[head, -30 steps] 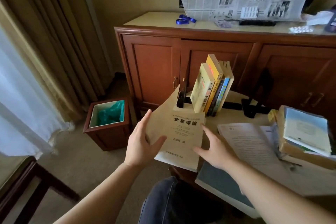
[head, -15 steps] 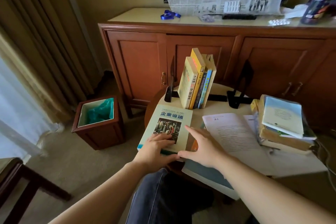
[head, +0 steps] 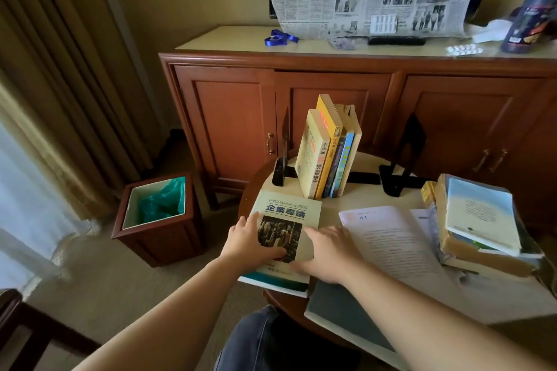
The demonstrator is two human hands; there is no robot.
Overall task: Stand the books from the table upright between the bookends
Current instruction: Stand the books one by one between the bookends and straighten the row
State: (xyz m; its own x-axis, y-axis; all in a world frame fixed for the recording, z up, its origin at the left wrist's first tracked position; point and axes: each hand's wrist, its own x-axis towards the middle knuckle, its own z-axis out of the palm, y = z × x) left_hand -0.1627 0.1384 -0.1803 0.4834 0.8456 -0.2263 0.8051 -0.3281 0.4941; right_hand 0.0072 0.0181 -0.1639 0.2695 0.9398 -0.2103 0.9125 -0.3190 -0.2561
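Business textbook (head: 286,220): lies flat, cover up, at the worktop's (head: 355,199) near-left edge, its near end overhanging.
Left hand (head: 250,239): fingers spread flat on the cover's left side, thumb across the cover photo; gripping nothing.
Right hand (head: 328,253): fingers spread flat over the book's right edge; gripping nothing.
Standing books (head: 327,147): four upright, leaning slightly, between the left bookend (head: 283,156) and the right bookend (head: 405,156), apart from both.
Open book (head: 388,238): right of the textbook.
Book stack (head: 479,220): at the worktop's right edge.
Waste bin (head: 156,217): on the floor, left.
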